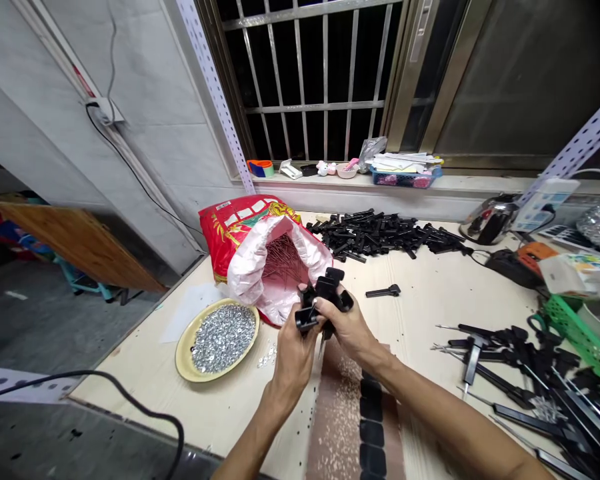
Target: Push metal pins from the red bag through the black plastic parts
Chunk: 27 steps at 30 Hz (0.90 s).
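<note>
From the head camera I see both hands meeting at the centre of the view; the left hand (291, 353) comes up from 6 o'clock with its fingers wrapped around the lower end of a cluster of black plastic parts (326, 291); the right hand (349, 328) comes in from 5 o'clock, fingers curled tight over the same cluster; both grips are pressed together on the parts, which are held up above the pale table (430, 313) rather than resting on it; how many pieces make up the cluster I cannot tell; just beyond the hands, at 11 o'clock, a red bag (230, 227) with a pink-white lining lies open, full of thin metal pins (283, 263); at 9 o'clock, near the left hand, a yellow plate (185, 357) holds a heap of small silver bits (223, 337), with a few spilled beside it; at 1 o'clock one single black piece (383, 291) lies alone on the table; farther off at 12 to 1 o'clock is a large pile of black pieces (380, 233); at 3 to 4 o'clock lie long black pieces with pins (520, 360) in a loose spread; a green basket (580, 337) stands at 3 o'clock; under my forearms, at 6 o'clock, runs a brown strip (337, 413) with a row of black blocks (373, 427).
</note>
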Tool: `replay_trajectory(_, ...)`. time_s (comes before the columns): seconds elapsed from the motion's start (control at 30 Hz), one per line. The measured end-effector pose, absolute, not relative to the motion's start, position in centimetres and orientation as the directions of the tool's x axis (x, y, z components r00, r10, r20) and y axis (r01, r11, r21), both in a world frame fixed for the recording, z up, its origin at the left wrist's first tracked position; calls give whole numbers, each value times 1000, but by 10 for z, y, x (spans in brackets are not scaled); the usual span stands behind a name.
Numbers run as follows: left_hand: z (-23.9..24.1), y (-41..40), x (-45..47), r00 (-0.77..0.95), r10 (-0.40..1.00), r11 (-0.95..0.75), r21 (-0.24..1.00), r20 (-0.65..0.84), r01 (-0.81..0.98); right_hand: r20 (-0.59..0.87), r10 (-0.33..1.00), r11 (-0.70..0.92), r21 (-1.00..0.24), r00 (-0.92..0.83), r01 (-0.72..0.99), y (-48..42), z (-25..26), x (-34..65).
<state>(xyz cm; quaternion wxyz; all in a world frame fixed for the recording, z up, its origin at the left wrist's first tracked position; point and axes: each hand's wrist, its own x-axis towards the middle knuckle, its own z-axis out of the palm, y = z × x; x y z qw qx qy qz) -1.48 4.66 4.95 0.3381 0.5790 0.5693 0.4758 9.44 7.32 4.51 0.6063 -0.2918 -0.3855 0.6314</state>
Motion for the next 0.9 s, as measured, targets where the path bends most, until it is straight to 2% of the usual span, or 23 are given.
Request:
replay_trajectory(0.07, 50, 51, -13, -106, 983, -116, 949, 153, 294, 119, 992, 81, -854, -41, -514, 75, 47, 97)
replay_trajectory(0.17, 45, 65, -14, -51, 998, -30, 993, 36, 113, 91, 994, 106, -875, 54, -473, 81, 43, 100)
replay_trajectory(0.27, 38, 75, -14, -19, 1000, 19, 1000, -20, -24, 113, 992, 126, -888, 57, -442, 86, 40, 105)
replay_trajectory(0.4, 36, 78, -13, -150, 987, 34, 986, -60, -166, 88, 991, 127, -868, 104, -479, 89, 40, 110)
replay_trajectory(0.53, 42, 71, -9, -272, 958, 63, 993, -87, -96, 16, 989, 90, -849, 145, -521, 88, 39, 113)
replay_trajectory(0.63, 48, 62, -4, -338, 940, 37, 999, -37, -6, 22, 986, 102, -859, 163, -501, 86, 38, 117)
replay_trajectory(0.77, 51, 59, -2, -335, 942, 54, 984, 5, 168, 44, 982, 126, -874, 183, -469, 83, 36, 124)
replay_trajectory(0.9, 48, 64, -7, -372, 927, 9, 986, 54, 165, 44, 980, 129, -882, 194, -454, 79, 33, 131)
